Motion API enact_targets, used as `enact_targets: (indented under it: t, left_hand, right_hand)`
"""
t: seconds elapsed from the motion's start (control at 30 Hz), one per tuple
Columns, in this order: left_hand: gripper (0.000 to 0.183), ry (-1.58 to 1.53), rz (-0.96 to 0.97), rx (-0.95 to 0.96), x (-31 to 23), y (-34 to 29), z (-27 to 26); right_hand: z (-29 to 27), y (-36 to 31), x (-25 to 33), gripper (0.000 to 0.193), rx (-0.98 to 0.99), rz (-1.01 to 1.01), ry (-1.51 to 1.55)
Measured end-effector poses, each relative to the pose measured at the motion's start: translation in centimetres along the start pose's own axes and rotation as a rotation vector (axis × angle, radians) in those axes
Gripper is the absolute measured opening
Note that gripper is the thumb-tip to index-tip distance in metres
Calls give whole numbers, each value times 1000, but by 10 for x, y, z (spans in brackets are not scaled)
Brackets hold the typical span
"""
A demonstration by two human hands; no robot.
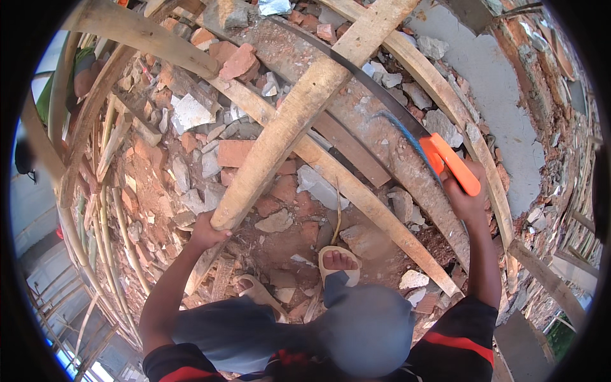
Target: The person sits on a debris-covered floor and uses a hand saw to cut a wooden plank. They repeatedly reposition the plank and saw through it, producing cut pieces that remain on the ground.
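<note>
My right hand (466, 194) is closed round the orange handle of a hand saw (453, 167). Its dark blade (388, 95) runs up and left, crossing a thick wooden beam (283, 134) near the beam's far part. On the near end of that beam, my left hand (209, 233) is clamped with its fingers over the wood. The beam slants away to the upper right and lies across other timbers, among them a long plank (356, 191). A blue strip (407, 137) shows beside the blade; I cannot tell what it is.
Broken bricks (237, 153) and concrete chunks (191, 113) cover the ground round my sandalled feet (339, 261). More timbers (439, 83) lie to the right, by a grey slab (493, 95). Poles (105, 223) stand at left, where another person (83, 73) is partly visible.
</note>
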State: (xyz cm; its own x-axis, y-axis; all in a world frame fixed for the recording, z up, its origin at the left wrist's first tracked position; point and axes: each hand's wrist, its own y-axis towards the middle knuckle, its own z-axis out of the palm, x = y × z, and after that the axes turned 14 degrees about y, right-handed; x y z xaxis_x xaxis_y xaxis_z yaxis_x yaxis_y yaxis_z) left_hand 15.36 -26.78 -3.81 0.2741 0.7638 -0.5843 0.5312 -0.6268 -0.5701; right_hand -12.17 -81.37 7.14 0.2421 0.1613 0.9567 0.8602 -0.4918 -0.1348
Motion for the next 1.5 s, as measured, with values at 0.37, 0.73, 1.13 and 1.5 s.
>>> enact_targets:
  t: [0.37, 0.73, 1.13, 1.5]
  left_hand:
    - [79, 19, -2, 17, 1, 3, -1]
    - [86, 23, -5, 10, -2, -1, 3]
    - [80, 23, 7, -2, 8, 3, 4]
    - [82, 66, -36, 45, 10, 4, -2]
  right_hand:
    - [26, 31, 1, 14, -37, -93, 27]
    - [30, 29, 3, 18, -2, 51, -3]
    - [26, 25, -10, 11, -5, -63, -14]
    - [53, 58, -5, 14, -34, -189, 59]
